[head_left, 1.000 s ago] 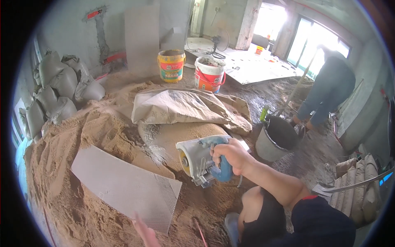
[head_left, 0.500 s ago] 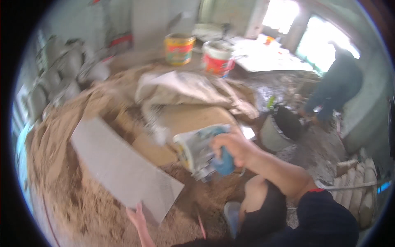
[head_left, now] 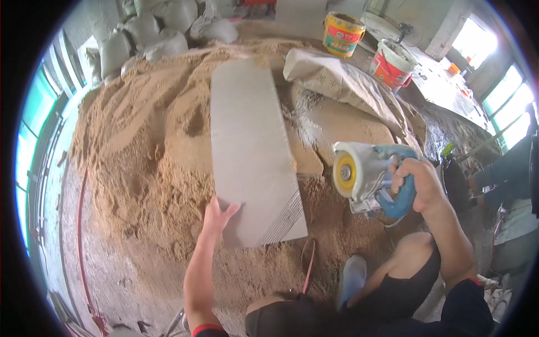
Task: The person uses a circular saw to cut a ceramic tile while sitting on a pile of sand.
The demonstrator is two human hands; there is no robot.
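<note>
A long grey tile (head_left: 250, 135) lies on a sand heap (head_left: 140, 146), its length pointing away from me. Dark parallel grooves or lines cross its near right corner. My left hand (head_left: 219, 216) grips the tile's left edge close to the near end, thumb on the upper face; some fingers are hidden. In my right hand (head_left: 418, 182) is a hand-held circular saw (head_left: 365, 165), gripped by its blue handle. The saw's yellow-centred disc faces left, and it is held to the right of the tile, apart from it.
A crumpled paper sack (head_left: 348, 84) and two paint buckets, one yellow (head_left: 343, 36) and one white and red (head_left: 391, 66), are beyond the saw. Full sacks (head_left: 151, 33) are piled far left. A red cord (head_left: 80, 236) runs along the left floor. Another person (head_left: 508, 174) is at far right.
My view has swung left. The tile now appears more lengthwise, still in my left hand's grip. In my right hand the saw has turned, and its disc shows clearly.
</note>
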